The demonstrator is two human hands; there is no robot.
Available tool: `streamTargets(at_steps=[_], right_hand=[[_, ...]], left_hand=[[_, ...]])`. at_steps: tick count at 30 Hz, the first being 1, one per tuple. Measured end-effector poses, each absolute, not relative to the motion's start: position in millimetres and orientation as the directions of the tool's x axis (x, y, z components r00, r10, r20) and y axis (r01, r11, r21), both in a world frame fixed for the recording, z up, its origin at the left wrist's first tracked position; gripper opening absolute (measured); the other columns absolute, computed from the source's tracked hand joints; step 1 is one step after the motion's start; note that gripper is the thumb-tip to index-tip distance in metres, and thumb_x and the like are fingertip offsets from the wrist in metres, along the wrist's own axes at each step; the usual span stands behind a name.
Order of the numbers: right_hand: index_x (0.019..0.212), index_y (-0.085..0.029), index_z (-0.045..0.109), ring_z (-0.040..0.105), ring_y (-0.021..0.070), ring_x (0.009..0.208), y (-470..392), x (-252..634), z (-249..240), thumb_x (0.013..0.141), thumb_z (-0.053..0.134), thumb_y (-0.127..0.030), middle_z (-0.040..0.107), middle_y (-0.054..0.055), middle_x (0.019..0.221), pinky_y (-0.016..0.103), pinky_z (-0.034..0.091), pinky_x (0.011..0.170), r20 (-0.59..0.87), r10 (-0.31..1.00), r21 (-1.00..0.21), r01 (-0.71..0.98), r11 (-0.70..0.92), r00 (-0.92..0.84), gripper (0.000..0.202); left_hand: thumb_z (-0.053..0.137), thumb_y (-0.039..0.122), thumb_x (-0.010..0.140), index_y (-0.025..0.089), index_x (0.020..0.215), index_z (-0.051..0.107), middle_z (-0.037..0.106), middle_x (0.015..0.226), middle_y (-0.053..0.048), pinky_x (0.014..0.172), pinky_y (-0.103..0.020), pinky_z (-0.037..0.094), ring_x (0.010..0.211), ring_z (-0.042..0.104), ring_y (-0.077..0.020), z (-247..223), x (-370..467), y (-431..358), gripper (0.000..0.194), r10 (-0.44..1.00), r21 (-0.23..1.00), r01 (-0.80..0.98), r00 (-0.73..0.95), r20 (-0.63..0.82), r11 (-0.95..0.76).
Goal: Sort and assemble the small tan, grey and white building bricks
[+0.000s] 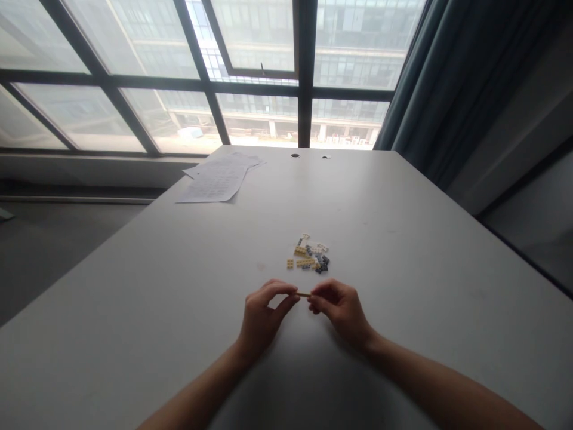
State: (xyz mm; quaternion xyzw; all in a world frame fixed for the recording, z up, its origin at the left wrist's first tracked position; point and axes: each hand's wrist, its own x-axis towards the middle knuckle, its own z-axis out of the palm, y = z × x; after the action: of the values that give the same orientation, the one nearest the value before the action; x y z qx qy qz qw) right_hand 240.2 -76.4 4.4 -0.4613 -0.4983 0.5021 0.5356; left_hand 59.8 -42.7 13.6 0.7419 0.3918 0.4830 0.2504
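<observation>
Between my two hands is a thin tan building-block plate (304, 294), seen edge-on. My left hand (265, 307) pinches its left end between thumb and fingertips. At the right end, the thumb and fingers of my right hand (341, 304) are closed on the same plate. Just beyond my hands lies a small loose pile of building blocks. It has tan plates (306, 262), a separate small tan piece (290, 263), dark grey pieces (323, 263) and white pieces (322, 246). My fingertips hide part of the held plate.
The white table (156, 310) stretches away toward the windows (264, 113). Printed sheets of paper (215, 182) lie at its far left edge. Two round cable holes, one dark (295, 156), are near the far edge. A dark curtain (439, 89) hangs at the right.
</observation>
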Motion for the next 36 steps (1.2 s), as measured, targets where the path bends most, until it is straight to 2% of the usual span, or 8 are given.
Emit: streamTargets(at_steps=[4,9,13,16,21,24,31,36], right_hand=[[0.082,-0.015,0.064,0.066,0.0167,0.059,-76,235,6,0.071,0.075,-0.035,0.070,0.004,0.068,0.029,0.054,0.057,-0.090,0.992,-0.952,-0.286,-0.113,-0.094,0.026],[0.083,-0.013,0.065,0.064,0.0146,0.054,-79,230,6,0.075,0.071,-0.045,0.069,0.004,0.066,0.029,0.053,0.055,-0.116,0.976,-0.927,-0.332,-0.172,-0.183,0.033],[0.084,-0.013,0.066,0.061,0.0132,0.056,-83,228,6,0.080,0.065,-0.045,0.066,0.002,0.064,0.027,0.051,0.057,-0.064,0.977,-0.959,-0.259,-0.116,-0.202,0.032],[0.085,-0.015,0.068,0.060,0.0132,0.061,-84,230,7,0.079,0.067,-0.038,0.065,0.002,0.069,0.026,0.049,0.061,-0.033,0.987,-0.992,-0.119,-0.052,-0.158,0.024],[0.076,-0.014,0.068,0.053,0.0119,0.060,-84,233,9,0.079,0.065,-0.032,0.063,0.000,0.066,0.023,0.042,0.057,-0.047,0.996,-0.999,0.020,-0.045,-0.070,0.018],[0.074,-0.014,0.067,0.051,0.0117,0.059,-83,234,9,0.078,0.065,-0.030,0.062,0.000,0.064,0.023,0.041,0.058,-0.060,0.996,-0.998,0.025,-0.058,-0.073,0.017],[0.075,-0.014,0.067,0.056,0.0145,0.066,-82,235,10,0.076,0.064,-0.027,0.064,0.002,0.070,0.025,0.043,0.063,-0.033,0.993,-0.999,0.026,-0.030,-0.115,0.013],[0.080,-0.016,0.069,0.054,0.0141,0.067,-82,236,11,0.077,0.062,-0.026,0.063,0.002,0.074,0.025,0.043,0.063,0.032,0.997,-0.983,0.176,0.043,-0.065,0.012]], left_hand=[[0.068,0.028,0.080,0.022,0.088,0.069,0.071,0.079,-0.002,0.066,-0.026,0.055,0.068,0.066,-0.0142,15,60,-44,0.010,0.831,0.772,0.311,0.245,0.499,-0.555],[0.067,0.026,0.081,0.021,0.085,0.070,0.071,0.082,-0.005,0.071,-0.030,0.055,0.078,0.066,-0.0174,18,65,-47,0.007,0.803,0.774,0.243,0.315,0.507,-0.584],[0.067,0.027,0.081,0.020,0.083,0.068,0.069,0.078,-0.004,0.069,-0.029,0.055,0.073,0.065,-0.0165,17,67,-49,0.007,0.816,0.788,0.243,0.303,0.492,-0.565],[0.067,0.025,0.081,0.022,0.099,0.065,0.067,0.076,-0.001,0.069,-0.028,0.053,0.070,0.063,-0.0147,15,64,-47,0.018,0.826,0.774,0.303,0.308,0.473,-0.556],[0.062,0.021,0.082,0.024,0.122,0.052,0.064,0.100,-0.006,0.082,-0.033,0.051,0.093,0.059,-0.0193,17,55,-43,0.041,0.727,0.606,0.405,0.432,0.533,-0.685],[0.064,0.023,0.080,0.023,0.124,0.051,0.060,0.111,-0.010,0.088,-0.037,0.049,0.103,0.056,-0.0231,17,53,-43,0.045,0.675,0.516,0.436,0.505,0.539,-0.738],[0.068,0.032,0.079,0.024,0.118,0.054,0.060,0.111,-0.010,0.090,-0.039,0.047,0.104,0.055,-0.0248,13,57,-42,0.042,0.656,0.425,0.506,0.492,0.573,-0.751],[0.069,0.036,0.077,0.023,0.117,0.056,0.059,0.118,-0.010,0.097,-0.044,0.042,0.113,0.049,-0.0278,17,43,-32,0.044,0.705,0.383,0.597,0.529,0.473,-0.705]])
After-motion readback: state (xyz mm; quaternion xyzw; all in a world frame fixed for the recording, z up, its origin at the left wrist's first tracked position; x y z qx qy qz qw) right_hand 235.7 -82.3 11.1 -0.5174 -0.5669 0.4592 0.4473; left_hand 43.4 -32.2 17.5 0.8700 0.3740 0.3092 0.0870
